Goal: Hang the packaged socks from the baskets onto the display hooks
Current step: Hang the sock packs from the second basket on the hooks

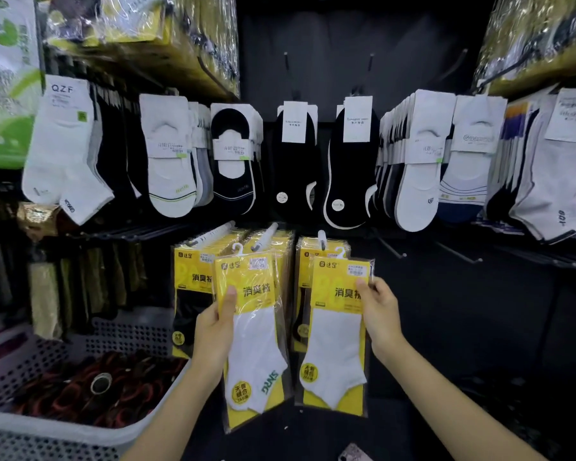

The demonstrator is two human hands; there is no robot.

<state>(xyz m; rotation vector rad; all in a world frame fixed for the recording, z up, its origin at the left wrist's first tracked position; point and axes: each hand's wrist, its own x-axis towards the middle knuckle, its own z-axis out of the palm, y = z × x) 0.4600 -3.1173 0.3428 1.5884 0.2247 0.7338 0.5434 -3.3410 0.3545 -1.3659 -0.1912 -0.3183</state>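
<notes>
— Basket, far left?
— Yes, a white perforated basket (30, 424) low at the edge of view, with dark red-banded packs (90, 387) heaped inside.
— And the left grip?
— The left grip (213, 331) pinches a yellow-carded pack of white socks (256, 344) at its left edge. The thumb lies flat across the front of the card and the fingers are hidden behind. The pack is slightly tilted and reaches past the grip both ways: its white plastic hanger (238, 249) is above the thumb, the sock toe well below the wrist.
— Is it on a hook?
— Not that I can tell. The hanger sits just beside the tip of a display hook (265, 236) loaded with hanging yellow packs (190, 271).
— To the right?
— A second pack (336, 344), upright, in front of another loaded hook (321, 239). The right grip (379, 314) pinches its right edge near the top, thumb on the front by the label. The pack lies left of and below the grip.
— Further right?
— Thin metal hooks (393, 249) against the dark panel.
</notes>
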